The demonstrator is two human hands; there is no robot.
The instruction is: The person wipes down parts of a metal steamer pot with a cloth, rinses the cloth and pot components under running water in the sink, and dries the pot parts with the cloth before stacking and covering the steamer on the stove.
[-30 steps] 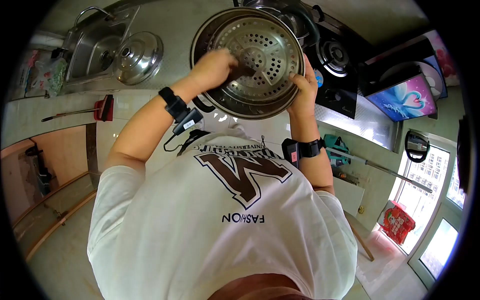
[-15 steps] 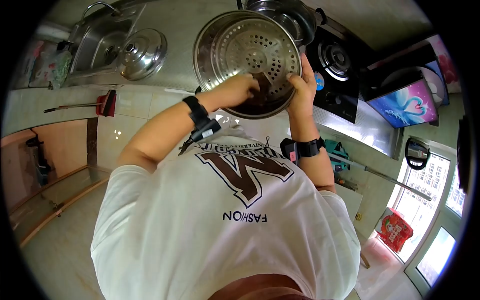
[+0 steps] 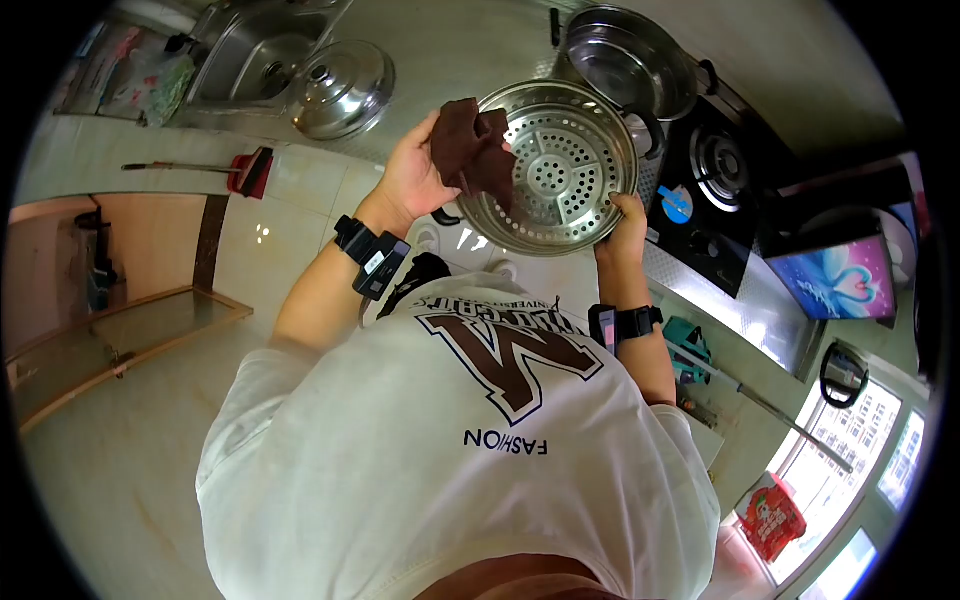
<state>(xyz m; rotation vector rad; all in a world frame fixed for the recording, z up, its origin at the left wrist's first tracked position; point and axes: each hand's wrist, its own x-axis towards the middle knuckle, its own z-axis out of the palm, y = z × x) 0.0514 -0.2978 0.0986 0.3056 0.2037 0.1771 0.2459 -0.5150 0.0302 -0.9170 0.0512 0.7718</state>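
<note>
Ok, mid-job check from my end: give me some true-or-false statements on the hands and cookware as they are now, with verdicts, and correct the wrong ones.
1. The left hand holds a brown cloth. True.
2. The right hand holds the brown cloth too. False: it grips the rim of the steamer pan.
3. The steamer pan's base is solid. False: it is pierced with many holes.
4. The steel lid sits beside the sink. True.
5. The steel pot is covered. False: it stands open.
6. A blue sticker lies on the black hob. True.
</note>
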